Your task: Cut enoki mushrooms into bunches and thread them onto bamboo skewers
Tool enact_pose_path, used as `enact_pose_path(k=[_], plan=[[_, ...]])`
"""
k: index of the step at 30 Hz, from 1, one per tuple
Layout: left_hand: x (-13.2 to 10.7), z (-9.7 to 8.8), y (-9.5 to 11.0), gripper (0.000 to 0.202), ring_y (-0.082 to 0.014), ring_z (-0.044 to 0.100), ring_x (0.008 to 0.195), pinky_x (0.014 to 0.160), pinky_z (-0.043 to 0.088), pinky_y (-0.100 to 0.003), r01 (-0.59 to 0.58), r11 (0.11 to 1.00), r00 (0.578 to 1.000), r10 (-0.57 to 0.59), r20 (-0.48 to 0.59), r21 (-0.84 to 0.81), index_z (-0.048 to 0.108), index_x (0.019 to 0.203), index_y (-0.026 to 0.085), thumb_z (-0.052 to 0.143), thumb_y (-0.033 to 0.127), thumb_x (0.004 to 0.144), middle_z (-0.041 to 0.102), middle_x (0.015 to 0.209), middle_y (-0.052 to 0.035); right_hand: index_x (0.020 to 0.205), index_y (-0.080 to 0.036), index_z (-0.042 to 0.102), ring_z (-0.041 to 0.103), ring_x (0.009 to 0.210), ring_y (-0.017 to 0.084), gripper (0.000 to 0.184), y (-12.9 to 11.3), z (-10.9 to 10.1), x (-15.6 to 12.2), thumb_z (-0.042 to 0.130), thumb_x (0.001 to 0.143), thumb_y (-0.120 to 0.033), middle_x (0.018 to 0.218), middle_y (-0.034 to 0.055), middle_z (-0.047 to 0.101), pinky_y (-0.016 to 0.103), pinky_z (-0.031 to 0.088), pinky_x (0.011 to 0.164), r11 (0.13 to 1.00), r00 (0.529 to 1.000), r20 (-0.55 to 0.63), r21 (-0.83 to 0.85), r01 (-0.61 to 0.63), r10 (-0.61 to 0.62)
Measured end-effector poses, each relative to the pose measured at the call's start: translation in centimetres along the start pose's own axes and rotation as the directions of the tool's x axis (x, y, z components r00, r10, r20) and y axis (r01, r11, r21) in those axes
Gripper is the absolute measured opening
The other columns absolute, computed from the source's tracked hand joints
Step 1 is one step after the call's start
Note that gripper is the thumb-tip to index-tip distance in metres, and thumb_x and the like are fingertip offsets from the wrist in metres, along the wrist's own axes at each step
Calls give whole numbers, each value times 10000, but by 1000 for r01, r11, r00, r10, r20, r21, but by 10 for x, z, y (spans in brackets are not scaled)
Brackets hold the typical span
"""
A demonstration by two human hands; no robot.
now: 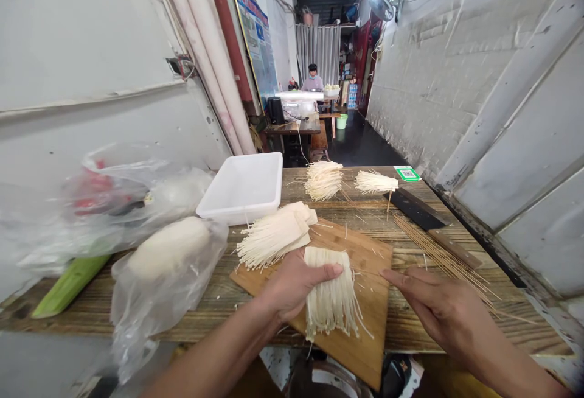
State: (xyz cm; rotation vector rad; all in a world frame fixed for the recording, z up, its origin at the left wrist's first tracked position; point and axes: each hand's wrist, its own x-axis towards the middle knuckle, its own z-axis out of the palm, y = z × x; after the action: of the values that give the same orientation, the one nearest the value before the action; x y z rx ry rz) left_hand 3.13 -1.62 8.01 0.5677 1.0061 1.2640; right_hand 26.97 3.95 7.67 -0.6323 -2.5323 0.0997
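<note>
My left hand [292,282] is closed on a flat bunch of enoki mushrooms [331,294], thumb across its front, above the wooden cutting board [360,349]. To the right, my right hand [438,300] pinches a thin bamboo skewer [367,273] that runs level toward the bunch's side; I cannot make out how far it goes in. More cut enoki [274,233] lies piled on the board's far left part. Behind the board are a bundle of skewered enoki [323,180] and a smaller skewered one [375,182].
Loose bamboo skewers [438,252] lie at the right beside a dark-bladed cleaver [415,209]. A white plastic tub [246,185] stands back left. Plastic bags [168,258] and a green vegetable stalk [70,285] occupy the table's left. A person [312,78] sits at the far end.
</note>
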Motion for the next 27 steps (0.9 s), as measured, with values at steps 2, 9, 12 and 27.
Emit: enact_pose_path(k=[2, 9, 12, 27], plan=[[0, -1, 1, 422, -244, 687, 866, 853, 521, -390, -2, 1000, 1000, 2, 15, -4, 711, 934, 135, 857, 172, 540, 744, 957, -95, 1166, -217, 611, 708, 776, 166, 363, 0, 1, -1, 371, 923, -94, 930, 73, 722, 241, 567, 627, 1000, 1000, 11, -13, -16, 16], [-1, -7, 5, 456, -253, 687, 890, 855, 516, -392, 57, 998, 992, -57, 114, -2, 685, 1010, 98, 839, 196, 593, 733, 976, -136, 1176, -236, 617, 703, 861, 169, 362, 3, -4, 0, 375, 933, -120, 997, 68, 723, 232, 564, 628, 1000, 1000, -7, 7, -8, 8], [0, -6, 4, 474, -268, 678, 937, 868, 510, -394, 53, 999, 993, -52, 103, -12, 675, 1021, 97, 841, 183, 586, 729, 990, -141, 1171, -237, 623, 706, 871, 162, 370, 2, -7, 1, 377, 927, -108, 1017, 61, 726, 228, 572, 655, 1000, 1000, -12, -1, 2, -2], [-3, -3, 5, 515, -289, 663, 990, 922, 481, -441, 71, 997, 991, -66, 113, -39, 659, 1042, 107, 852, 188, 572, 716, 1031, -151, 1237, -277, 595, 681, 983, 157, 418, 4, -12, 2, 383, 924, -98, 1015, 32, 736, 251, 583, 782, 998, 1000, -2, 55, 12, -12]])
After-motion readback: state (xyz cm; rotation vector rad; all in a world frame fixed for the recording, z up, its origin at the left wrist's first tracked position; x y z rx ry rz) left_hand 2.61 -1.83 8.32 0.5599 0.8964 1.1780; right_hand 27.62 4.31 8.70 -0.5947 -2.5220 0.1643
